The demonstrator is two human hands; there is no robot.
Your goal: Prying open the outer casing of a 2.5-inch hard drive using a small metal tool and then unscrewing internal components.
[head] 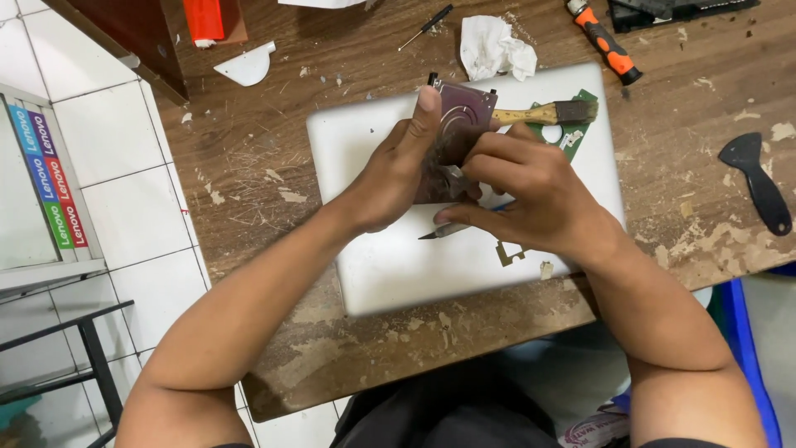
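Head view: left hand (394, 174) grips dark heatsink plate (461, 116); right hand (531, 195) pinches blade (444, 231). Brace over closed laptop (373, 265), scrape gently outward.

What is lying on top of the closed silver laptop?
On the laptop: a brush, a green circuit board partly hidden by the right hand, and small scraps.

A laptop (390, 265) lies shut at the middle of the worktop (249, 158), near its front edge. Both hands, left (394, 178) and right (531, 195), hold a plate (463, 116) above the laptop. A brush (547, 114) and a board (572, 137) lie on the laptop's rear right corner. A tissue (496, 46) and a screwdriver (605, 41) lie behind the laptop. A scraper (759, 178) lies at the right edge.
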